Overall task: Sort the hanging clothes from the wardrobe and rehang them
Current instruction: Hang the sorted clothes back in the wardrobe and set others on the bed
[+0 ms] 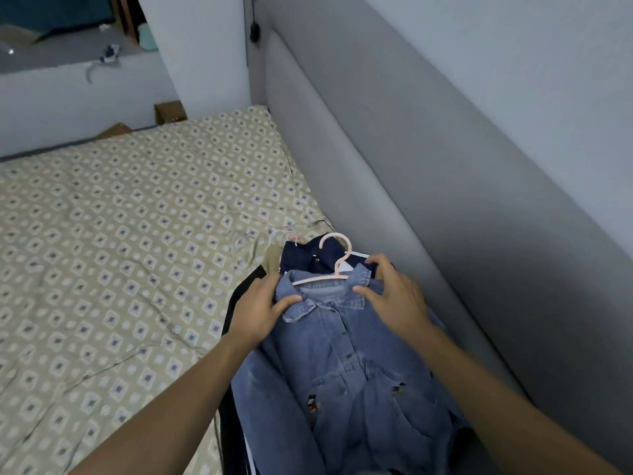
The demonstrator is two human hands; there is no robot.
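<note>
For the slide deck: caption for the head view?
Both hands, left hand and right hand, grip a denim shirt on a pink hanger.

This is a bedroom in a home. A bed (137, 234) fills the left and centre, covered by a beige sheet printed with small diamonds. A grey padded headboard (394, 186) runs along its edge from twelve o'clock down to four o'clock, against a pale wall (531, 80). A pile of clothes on hangers (342, 354) lies on the bed at about six o'clock, a denim shirt on top with a pink hanger (334, 258) through its collar. At eleven o'clock a ledge (51, 63) holds small items.
</note>
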